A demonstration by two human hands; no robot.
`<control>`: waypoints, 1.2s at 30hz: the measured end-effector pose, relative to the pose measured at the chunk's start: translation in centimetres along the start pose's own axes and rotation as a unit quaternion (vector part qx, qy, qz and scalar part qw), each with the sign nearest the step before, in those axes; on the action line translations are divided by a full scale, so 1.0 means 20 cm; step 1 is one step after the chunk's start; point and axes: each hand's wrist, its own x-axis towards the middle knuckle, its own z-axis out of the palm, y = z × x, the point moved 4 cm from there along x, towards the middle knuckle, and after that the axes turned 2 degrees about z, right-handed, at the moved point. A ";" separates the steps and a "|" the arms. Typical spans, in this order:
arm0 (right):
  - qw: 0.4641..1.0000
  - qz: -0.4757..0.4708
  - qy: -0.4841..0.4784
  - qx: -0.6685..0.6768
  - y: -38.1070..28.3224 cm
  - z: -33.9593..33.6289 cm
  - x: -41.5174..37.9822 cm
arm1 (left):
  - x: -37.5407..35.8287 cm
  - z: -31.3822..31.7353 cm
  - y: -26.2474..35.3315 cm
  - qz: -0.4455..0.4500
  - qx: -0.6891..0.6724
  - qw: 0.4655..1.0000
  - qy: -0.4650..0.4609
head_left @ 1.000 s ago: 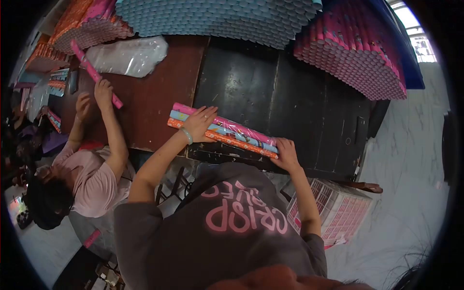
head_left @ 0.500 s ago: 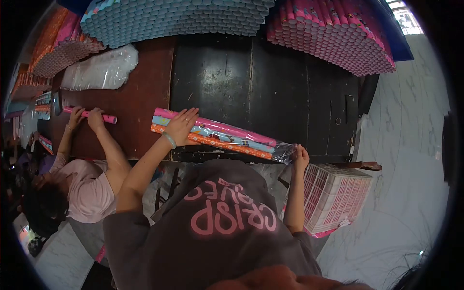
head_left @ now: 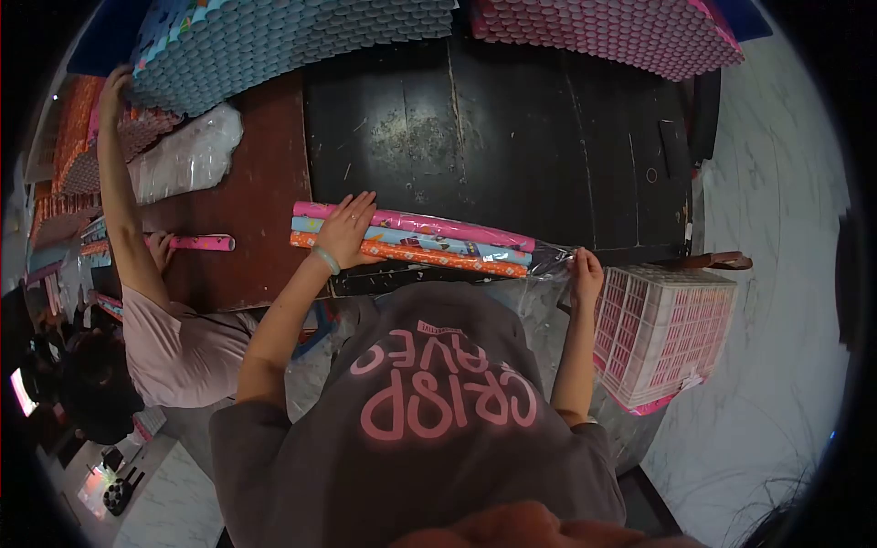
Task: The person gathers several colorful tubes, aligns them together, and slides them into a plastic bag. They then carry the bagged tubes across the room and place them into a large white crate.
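Straight ahead, two tabletops side by side: one black tabletop (head_left: 512,155), scuffed, and one red-brown tabletop (head_left: 260,173). Along the far side, two big stacks of tubes, one blue stack (head_left: 292,46) and one pink stack (head_left: 603,36); at far left, orange tubes (head_left: 78,146), too crowded to count. Also left, one co-worker (head_left: 187,352) in pale pink, one hand (head_left: 116,82) up at the blue stack, the other hand (head_left: 161,250) on a single pink tube (head_left: 206,243). Off to the right, one crate (head_left: 662,329). On the red-brown tabletop, one heap of clear bags (head_left: 196,151).

Near the front edge of the black tabletop, left ends just over the seam, three rolls side by side — pink roll (head_left: 448,226) farthest, blue roll (head_left: 438,243) between, orange roll (head_left: 438,262) nearest, all patterned, all inside one glossy sleeve (head_left: 553,262), clear and crumpled past the right ends. Left hand (head_left: 345,233) spread flat across the rolls; right hand (head_left: 587,269) pinching the sleeve's loose end. Smallest — one pale bracelet (head_left: 326,260), left wrist.
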 end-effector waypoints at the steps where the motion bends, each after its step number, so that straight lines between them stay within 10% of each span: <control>1: 0.998 -0.024 -0.055 0.028 0.00 0.01 -0.01 | 0.02 0.01 0.02 0.000 -0.002 1.000 0.002; 18: 0.950 0.139 -0.148 -0.235 -0.04 0.17 -0.04 | 0.28 0.18 0.38 0.024 0.011 0.999 -0.025; 36: 0.963 0.191 -0.105 -0.159 0.06 0.25 0.05 | 0.27 0.19 0.37 0.043 -0.005 0.999 0.019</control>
